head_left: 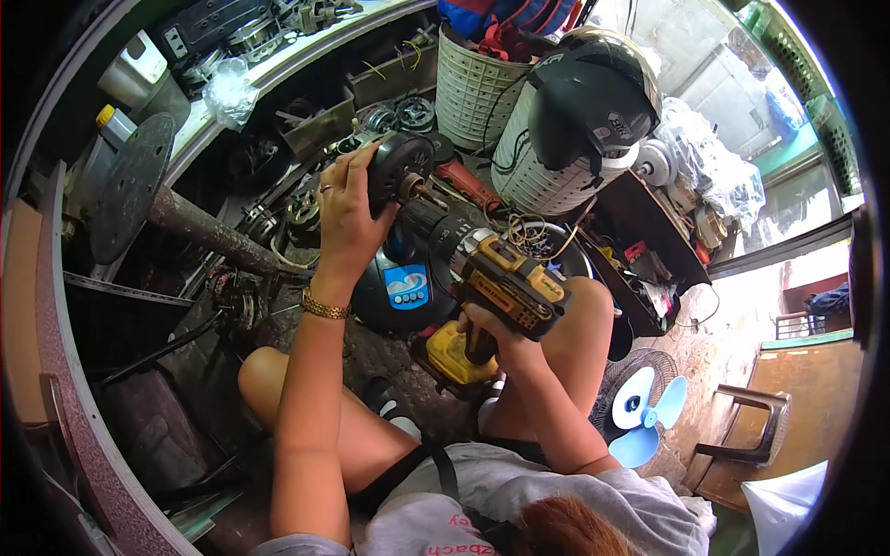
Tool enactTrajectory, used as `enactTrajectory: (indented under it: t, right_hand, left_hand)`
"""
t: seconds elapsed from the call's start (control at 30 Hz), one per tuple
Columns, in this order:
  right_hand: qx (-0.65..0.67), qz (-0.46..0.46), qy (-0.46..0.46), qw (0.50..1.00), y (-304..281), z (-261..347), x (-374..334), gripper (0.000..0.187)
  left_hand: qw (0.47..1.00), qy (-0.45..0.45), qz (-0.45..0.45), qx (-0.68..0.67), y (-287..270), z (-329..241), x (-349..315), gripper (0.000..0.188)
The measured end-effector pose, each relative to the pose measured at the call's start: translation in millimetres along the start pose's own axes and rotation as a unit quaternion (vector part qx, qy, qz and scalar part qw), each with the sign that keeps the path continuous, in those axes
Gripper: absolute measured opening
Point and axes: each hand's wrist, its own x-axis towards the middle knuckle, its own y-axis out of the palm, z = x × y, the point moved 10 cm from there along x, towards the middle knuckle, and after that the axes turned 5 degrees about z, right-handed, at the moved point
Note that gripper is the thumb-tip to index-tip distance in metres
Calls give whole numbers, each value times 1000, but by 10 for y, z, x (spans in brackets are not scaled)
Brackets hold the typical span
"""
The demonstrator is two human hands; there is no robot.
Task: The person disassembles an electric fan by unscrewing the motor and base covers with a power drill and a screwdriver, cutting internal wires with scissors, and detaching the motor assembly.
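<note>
The left hand (349, 193) grips a round, black, slotted plastic housing (400, 165) at its right; the right hand (491, 324) is closed around a yellow-and-black cordless drill (508, 269), its chuck (428, 224) toward the housing. Below and right of the left hand sits a dark, rounded base (382, 313) with a blue panel (408, 284).

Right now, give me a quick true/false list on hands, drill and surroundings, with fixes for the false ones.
1. The left hand holds a round black part. True.
2. The right hand is empty. False: it grips a yellow-and-black drill.
3. The drill points away from the round black part. False: its chuck points toward it.
4. A gold-coloured band circles the left wrist. True.
5. The light-blue fan blades are on the person's left. False: they are on the right.
6. A black helmet sits atop a white basket. True.
</note>
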Motion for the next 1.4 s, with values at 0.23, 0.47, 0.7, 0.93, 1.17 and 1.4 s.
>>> enactTrajectory:
  t: [0.23, 0.47, 0.7, 0.93, 1.17, 1.4]
  right_hand:
    - [0, -42, -46, 998, -56, 242, 26, 36]
    - [63, -28, -51, 996, 4, 222, 95, 41]
    - [83, -18, -51, 995, 19, 178, 166, 43]
    - [116, -2, -15, 993, 50, 188, 195, 40]
    - [158, 13, -17, 987, 94, 268, 257, 39]
    - [122, 11, -7, 992, 28, 223, 230, 41]
  left_hand:
    - [995, 1, 89, 39, -32, -55, 215, 49]
    - [996, 53, 66, -33, 59, 5, 345, 45]
    - [990, 72, 76, -92, 89, -19, 345, 46]
    - [991, 43, 43, -123, 74, 2, 338, 43]
    - [988, 23, 60, -140, 86, 46, 371, 43]
    - [987, 31, 96, -126, 103, 36, 392, 46]
